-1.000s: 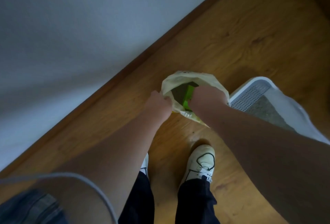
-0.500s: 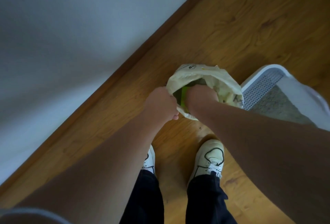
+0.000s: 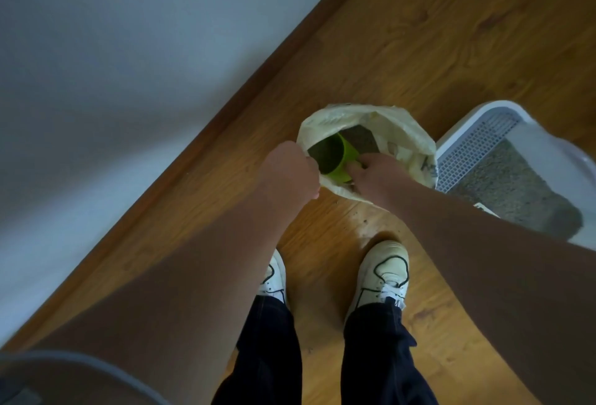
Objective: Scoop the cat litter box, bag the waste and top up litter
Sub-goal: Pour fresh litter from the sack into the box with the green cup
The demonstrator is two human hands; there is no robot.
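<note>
In the head view, a pale plastic bag (image 3: pixel 408 138) is seen standing on the wooden floor (image 3: pixel 419 37), just in front of the person's feet, with its mouth pulled wide open. The bag's near left rim is gripped by the left hand (image 3: pixel 288 174), whose fingers are curled tightly into a fist around the plastic. The right hand (image 3: pixel 375 177) is reached into the bag's mouth from the near right side, and a green scoop (image 3: pixel 340 161) is held by its curled fingers at the scoop's near edge. The scoop is shaped like a cup, is tilted with its opening towards the far left, and is filled with dark grey material. More grey litter (image 3: pixel 362 143) is seen inside the bag, just beyond the scoop. The litter box (image 3: pixel 464 129), white with a perforated grid along its left side, is placed on the floor just beside the bag on the right; whether the two are touching cannot be told. Grey litter is spread inside it, and part of the box is hidden behind the right forearm. A few dark crumbs (image 3: pixel 366 220) are scattered on the floor between the bag and the right shoe (image 3: pixel 385 270). The left shoe (image 3: pixel 275 277) is partly covered by the left forearm. Both shoes are white, and dark trousers are worn above them. A brown skirting board (image 3: pixel 225 114) is run diagonally between the floor and a white wall (image 3: pixel 103 50) on the left.
</note>
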